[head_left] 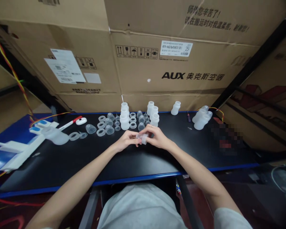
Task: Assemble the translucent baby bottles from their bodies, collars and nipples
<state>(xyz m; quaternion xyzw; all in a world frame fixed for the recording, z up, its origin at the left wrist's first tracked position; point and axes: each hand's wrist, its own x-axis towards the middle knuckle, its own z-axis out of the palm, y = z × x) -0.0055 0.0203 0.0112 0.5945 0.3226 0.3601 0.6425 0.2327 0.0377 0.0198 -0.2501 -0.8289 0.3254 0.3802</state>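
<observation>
Over the middle of the black table [62, 165], my left hand [125, 140] and my right hand [157, 136] meet, both closed on one small translucent plastic cap [143, 138] held between the fingertips. Just beyond them lie several clear rings and little cups [105, 125], with white plastic bottles [124, 116] standing upright in a cluster. One more white bottle [175, 108] stands alone further right.
A heap of translucent bottles [201, 118] lies at the back right. On the left sit a large translucent bottle on its side [54, 135], a white fixture [16, 149] and a red-tipped white pen [68, 124]. Big cardboard boxes [171, 63] wall off the back.
</observation>
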